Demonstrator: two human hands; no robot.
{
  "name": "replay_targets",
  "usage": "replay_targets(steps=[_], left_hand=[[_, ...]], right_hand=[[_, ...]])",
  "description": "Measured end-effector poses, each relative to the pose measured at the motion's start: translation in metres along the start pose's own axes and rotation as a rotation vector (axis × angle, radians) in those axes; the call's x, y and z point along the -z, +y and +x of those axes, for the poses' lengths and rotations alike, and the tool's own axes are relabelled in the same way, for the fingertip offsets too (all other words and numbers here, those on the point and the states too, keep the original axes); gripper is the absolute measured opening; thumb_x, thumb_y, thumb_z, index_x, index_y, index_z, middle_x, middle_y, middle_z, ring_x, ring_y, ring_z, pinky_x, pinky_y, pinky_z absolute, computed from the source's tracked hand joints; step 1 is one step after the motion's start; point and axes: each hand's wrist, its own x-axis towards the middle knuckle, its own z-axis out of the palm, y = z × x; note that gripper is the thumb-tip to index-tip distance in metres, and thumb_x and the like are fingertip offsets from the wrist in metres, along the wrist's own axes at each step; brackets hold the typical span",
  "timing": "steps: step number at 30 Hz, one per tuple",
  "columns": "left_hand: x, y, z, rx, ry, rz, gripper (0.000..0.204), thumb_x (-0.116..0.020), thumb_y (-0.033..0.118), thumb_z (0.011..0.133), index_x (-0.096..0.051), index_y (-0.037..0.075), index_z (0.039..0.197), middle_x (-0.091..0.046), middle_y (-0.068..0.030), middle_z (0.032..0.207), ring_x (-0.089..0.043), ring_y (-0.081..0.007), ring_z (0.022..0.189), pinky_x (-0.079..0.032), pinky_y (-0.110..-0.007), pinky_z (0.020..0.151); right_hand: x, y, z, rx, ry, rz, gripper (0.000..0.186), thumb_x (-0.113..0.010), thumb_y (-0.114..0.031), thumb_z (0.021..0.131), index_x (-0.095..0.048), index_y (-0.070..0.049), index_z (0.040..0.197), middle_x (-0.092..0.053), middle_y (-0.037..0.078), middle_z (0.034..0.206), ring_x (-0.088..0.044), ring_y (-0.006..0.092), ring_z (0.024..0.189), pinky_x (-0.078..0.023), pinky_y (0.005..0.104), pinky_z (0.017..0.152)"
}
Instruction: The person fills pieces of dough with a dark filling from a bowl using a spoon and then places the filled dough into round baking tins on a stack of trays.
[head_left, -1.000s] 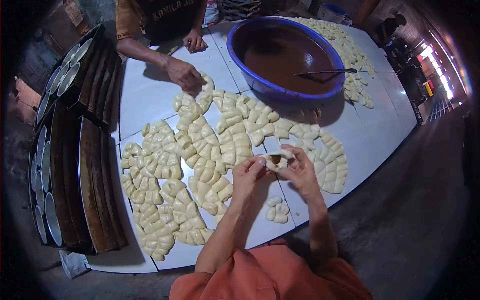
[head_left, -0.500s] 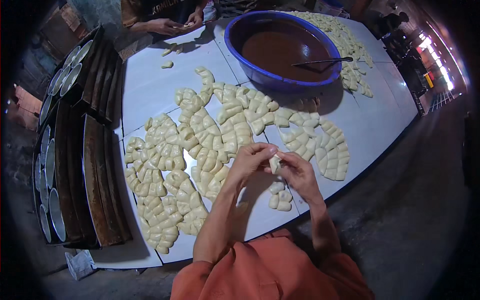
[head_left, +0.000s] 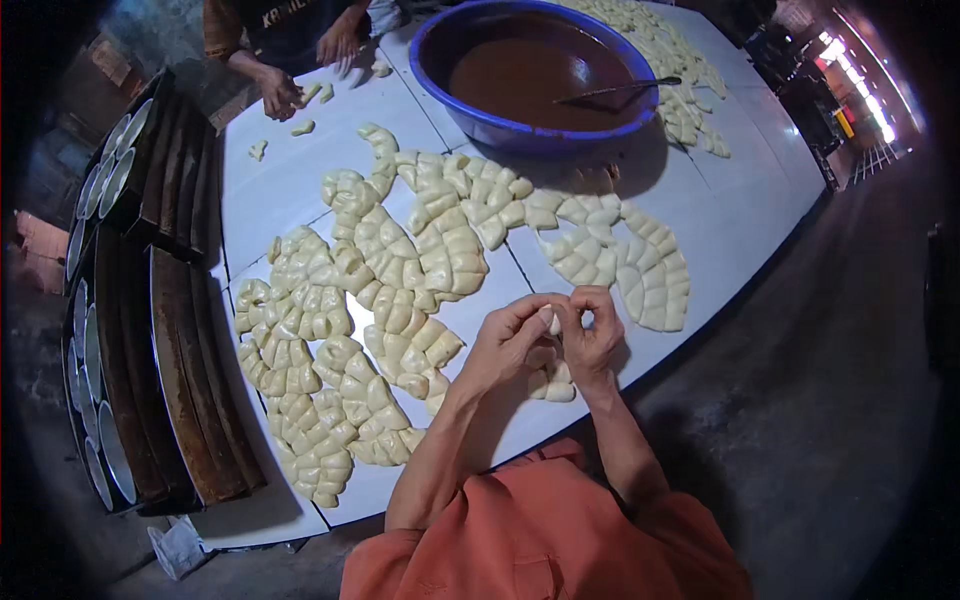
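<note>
My left hand and my right hand meet above the table's near edge, fingers pinched together on a small pale dough piece. Its shape is mostly hidden by my fingers. Beneath my hands lies a small cluster of cut dough pieces, partly covered by them. Left of my hands spread large patches of glossy dough pieces, packed side by side. Beyond my right hand lies another fan-shaped patch of dough pieces.
A blue-purple basin of brown paste, with a spoon in it, stands at the far side. Stacked dark metal racks with round tins line the left. Across the white table, a co-worker's hands are near small dough bits.
My right hand has shifted left and turned, its fingers now curled closer to my left. The co-worker's hands have parted, one reaching down to the table. The whole view has shifted slightly.
</note>
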Motion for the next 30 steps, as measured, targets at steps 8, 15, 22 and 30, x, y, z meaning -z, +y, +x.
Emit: replay_targets(steps=[8,15,22,30], left_hand=[[-0.002,-0.005,-0.005,0.169,0.024,0.219,0.031,-0.061,0.030,0.097,-0.068,0.002,0.108,-0.070,-0.0037,0.090,-0.064,-0.0099,0.082,-0.050,-0.024,0.071],[-0.009,-0.004,-0.015,0.038,0.160,0.908,0.038,-0.051,0.034,0.099,-0.066,0.005,0.118,-0.071,-0.0189,0.096,-0.069,-0.0349,0.089,-0.051,-0.038,0.079],[0.020,-0.012,-0.027,0.224,-0.048,0.856,0.034,-0.053,0.026,0.097,-0.065,0.004,0.120,-0.072,-0.0148,0.095,-0.069,-0.0246,0.085,-0.052,-0.034,0.073],[0.074,0.027,-0.114,0.026,0.464,0.903,0.032,-0.063,0.010,0.091,-0.063,0.006,0.123,-0.070,-0.0133,0.105,-0.069,-0.0247,0.087,-0.055,-0.037,0.075]], right_hand=[[0.041,-0.023,-0.003,-0.043,-0.262,-0.083,0.021,-0.072,-0.012,0.085,-0.066,-0.003,0.103,-0.066,0.014,0.099,-0.067,0.0283,0.086,-0.055,0.0351,0.072],[0.067,0.018,-0.054,-0.708,-0.340,-0.127,0.022,-0.069,-0.021,0.090,-0.069,-0.004,0.104,-0.072,0.013,0.088,-0.071,0.0243,0.077,-0.054,0.0317,0.070],[0.061,-0.005,-0.042,-0.351,-0.521,-0.514,0.019,-0.065,-0.025,0.091,-0.070,-0.008,0.095,-0.068,0.012,0.092,-0.066,0.0312,0.083,-0.052,0.0392,0.072],[0.000,-0.068,-0.048,0.161,-0.686,-0.304,0.020,-0.071,-0.021,0.081,-0.062,-0.008,0.093,-0.062,0.007,0.099,-0.062,0.0255,0.089,-0.050,0.0398,0.074]])
